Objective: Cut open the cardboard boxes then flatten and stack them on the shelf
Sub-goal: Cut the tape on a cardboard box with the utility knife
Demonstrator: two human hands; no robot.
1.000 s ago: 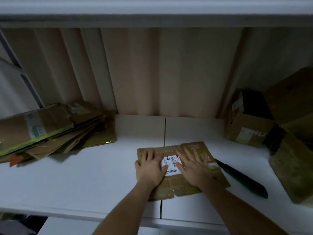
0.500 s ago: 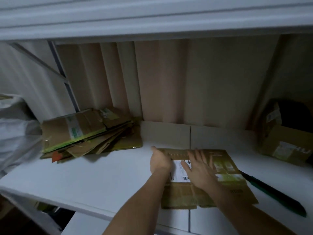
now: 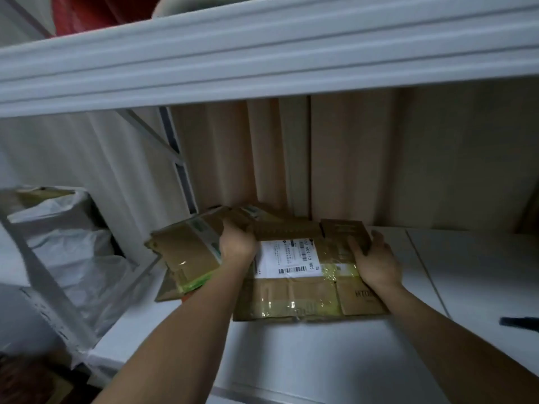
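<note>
Moving a flattened box onto the pile at the left end of the shelf here, by the look of it. Best to keep it level and low, lift the leading edge just over the pile, then slide it across so nothing underneath gets shoved toward the wall or off the end. Worth squaring the edges once down, since the pile already looks fanned and messy.

Left hand grasping the box's far left edge, fingers curled out of sight behind it. Right hand gripping the right side, thumb on top, fingers hidden under the flap.

Box itself: brown cardboard, creased, shiny tape in strips, white shipping label with barcodes in the middle. Sits right against the pile, left part overlapping it. Dark knife tip poking in at far right, well apart.
</note>
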